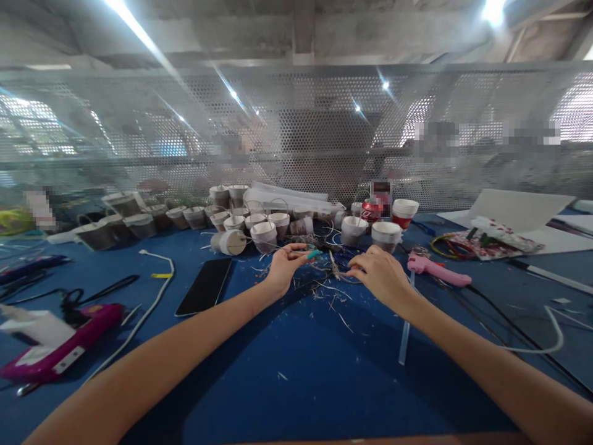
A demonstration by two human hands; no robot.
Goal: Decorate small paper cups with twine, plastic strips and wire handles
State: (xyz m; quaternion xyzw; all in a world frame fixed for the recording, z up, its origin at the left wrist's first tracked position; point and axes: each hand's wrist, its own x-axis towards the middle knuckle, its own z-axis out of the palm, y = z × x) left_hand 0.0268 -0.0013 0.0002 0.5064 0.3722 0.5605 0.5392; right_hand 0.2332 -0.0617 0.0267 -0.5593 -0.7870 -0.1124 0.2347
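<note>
My left hand [286,267] is closed in a pinch around a small teal piece [314,254], whose kind I cannot make out. Across from it, my right hand [382,275] has thumb and fingers pressed together on a thin brown strand of twine [351,275]. Between the two hands lies a tangle of pale fibres and a knotted bundle [333,267]. Loose white clippings [340,303] are scattered below them on the blue table [296,383].
Several small grey-white buckets [264,236] line the back. A phone [204,286] and a magenta power strip [69,346] lie left. A pink glue gun [440,271] with a clear glue stick [404,343] is right. Beyond stand a red can [370,212] and paper cups [404,213].
</note>
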